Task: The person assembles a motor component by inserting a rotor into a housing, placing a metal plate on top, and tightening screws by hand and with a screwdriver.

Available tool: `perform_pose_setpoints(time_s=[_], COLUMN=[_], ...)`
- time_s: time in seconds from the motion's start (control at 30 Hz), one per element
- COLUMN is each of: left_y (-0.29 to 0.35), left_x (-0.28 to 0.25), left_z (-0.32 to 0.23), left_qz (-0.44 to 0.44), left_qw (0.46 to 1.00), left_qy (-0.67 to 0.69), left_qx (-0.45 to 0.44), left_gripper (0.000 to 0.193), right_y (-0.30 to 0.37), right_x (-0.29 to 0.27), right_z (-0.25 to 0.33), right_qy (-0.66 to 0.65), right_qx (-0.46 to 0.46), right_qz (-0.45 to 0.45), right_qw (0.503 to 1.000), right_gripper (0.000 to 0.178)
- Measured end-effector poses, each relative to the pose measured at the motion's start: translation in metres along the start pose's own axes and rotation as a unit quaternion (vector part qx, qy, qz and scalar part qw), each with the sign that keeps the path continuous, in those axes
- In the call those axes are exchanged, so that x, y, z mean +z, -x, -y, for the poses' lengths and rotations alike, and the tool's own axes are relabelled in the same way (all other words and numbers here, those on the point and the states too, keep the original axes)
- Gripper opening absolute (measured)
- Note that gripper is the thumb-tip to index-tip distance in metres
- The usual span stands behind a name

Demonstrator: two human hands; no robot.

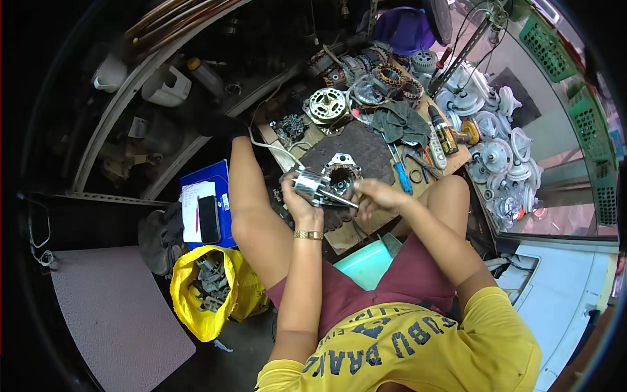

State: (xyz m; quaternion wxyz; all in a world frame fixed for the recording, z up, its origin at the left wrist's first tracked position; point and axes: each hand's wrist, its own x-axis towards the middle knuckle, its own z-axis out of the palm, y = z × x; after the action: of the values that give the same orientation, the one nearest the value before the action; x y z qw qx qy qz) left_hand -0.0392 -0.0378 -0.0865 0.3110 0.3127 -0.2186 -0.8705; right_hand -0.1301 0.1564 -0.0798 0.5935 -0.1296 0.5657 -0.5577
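I hold a silver rotor (309, 185) in my left fingers (288, 189), which are curled closed around its body, and its shaft (339, 200) slants out toward the near right. My right fingers (364, 187) are bent beside the free end of that shaft — I cannot tell whether they touch it or how far apart they are. The rotor is above the near part of the tabletop (461, 154), just left of an open motor housing (341, 172) that sits on a dark mat (379, 153).

Beyond the mat, to the far left, stands a motor with a round silver cover (328, 106), near a heap of small screws (290, 127). On the right lie a blue-handled screwdriver (403, 178), a dark cloth (400, 122) and a yellow-and-black drill (443, 134). Well to my left — off the tabletop — a black phone (209, 219) rests on paper and a blue folder (223, 173), with an open yellow bag (185, 307) of metal parts on its near side.
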Motion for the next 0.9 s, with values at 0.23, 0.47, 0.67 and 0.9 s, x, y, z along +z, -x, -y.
perform_pose_setpoints(time_s=[0.23, 0.47, 0.67, 0.9], left_y=[-0.019, -0.023, -0.013, 0.033], left_x=[0.032, 0.023, 0.030, 0.081], left_z=[0.008, -0.004, 0.020, 0.067], left_qz=[0.002, -0.033, -0.005, -0.036], left_qw=[0.999, 0.999, 0.999, 0.997], left_qy=[0.009, 0.014, -0.034, -0.062], left_qx=[-0.032, -0.014, -0.039, -0.036], left_gripper=[0.019, 0.018, 0.015, 0.016], right_y=[-0.122, -0.095, -0.021, 0.144], right_x=[-0.122, -0.196, -0.220, -0.061], right_z=[0.041, 0.010, 0.010, 0.042], right_qy=[0.396, 0.642, 0.415, 0.216], right_qx=[-0.301, -0.011, -0.279, -0.281], right_qz=[-0.329, -0.522, -0.518, -0.518], right_qw=[0.802, 0.562, 0.694, 0.779], right_gripper=[0.058, 0.043, 0.042, 0.024])
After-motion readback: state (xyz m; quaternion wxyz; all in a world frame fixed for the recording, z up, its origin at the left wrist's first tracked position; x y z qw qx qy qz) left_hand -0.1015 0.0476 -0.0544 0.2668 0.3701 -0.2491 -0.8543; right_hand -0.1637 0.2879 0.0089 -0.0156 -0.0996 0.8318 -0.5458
